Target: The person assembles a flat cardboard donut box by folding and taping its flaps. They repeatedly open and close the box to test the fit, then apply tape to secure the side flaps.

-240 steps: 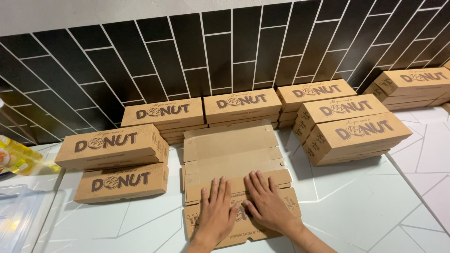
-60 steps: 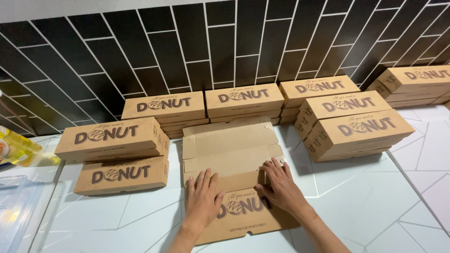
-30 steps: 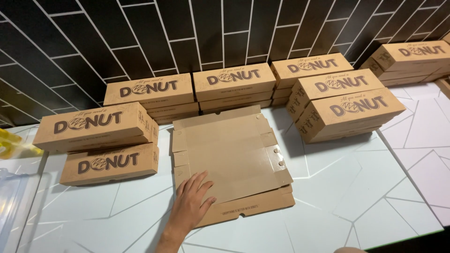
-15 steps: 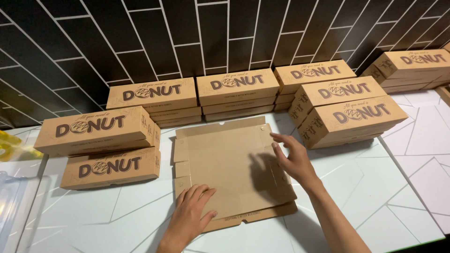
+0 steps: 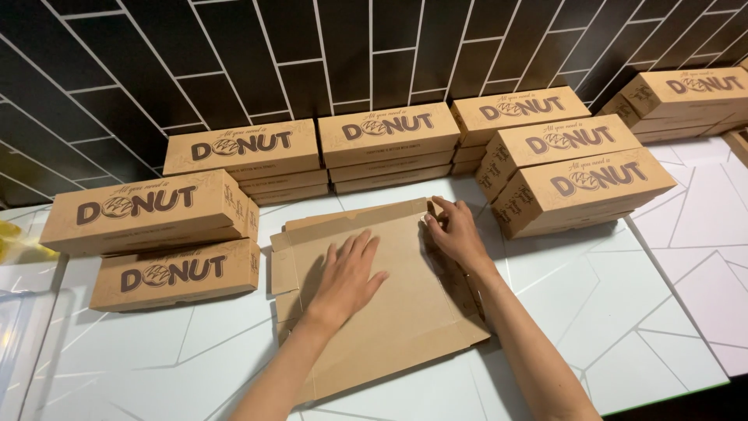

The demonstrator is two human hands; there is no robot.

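Note:
A flat, unfolded brown cardboard box blank (image 5: 389,320) lies plain side up on the white counter (image 5: 608,312) in front of me. My left hand (image 5: 347,277) presses flat on its middle, fingers spread. My right hand (image 5: 456,232) pinches the blank's far right edge near the corner, where a side flap stands partly raised. Neither hand lifts the blank off the counter.
Closed brown printed boxes stand in stacks around the blank: two at the left (image 5: 156,214), a row along the black tiled wall (image 5: 386,140), more at the right (image 5: 580,183) and far right (image 5: 686,97). A yellow object (image 5: 12,238) shows at the left edge.
The blank went from partly folded with its printed panel showing to lying open, plain side up. My left hand slid from its near edge to the middle; my right hand moved to the far right corner.

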